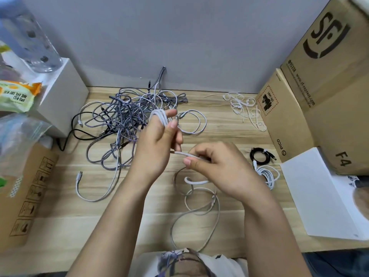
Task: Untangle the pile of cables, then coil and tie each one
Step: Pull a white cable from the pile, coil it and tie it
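Desk (60,226): two coiled cables (265,166)

Cable pile (127,118) blocks left; boxes (311,108) wall right; bare wood (83,226) near-left passable.

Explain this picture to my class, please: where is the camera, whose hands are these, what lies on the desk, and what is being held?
There is no machine here. A person wears a camera on the head, so you look down on their two bare hands. The left hand holds white cable looped round its fingers. The right hand pinches the loose stretch of that cable, whose slack trails over the wooden desk. Behind lies a tangled pile of cables, still unsorted. On the right lie two finished bundles, a black coil and a white coil, and farther back some white ties. Cardboard boxes stand at the sides.
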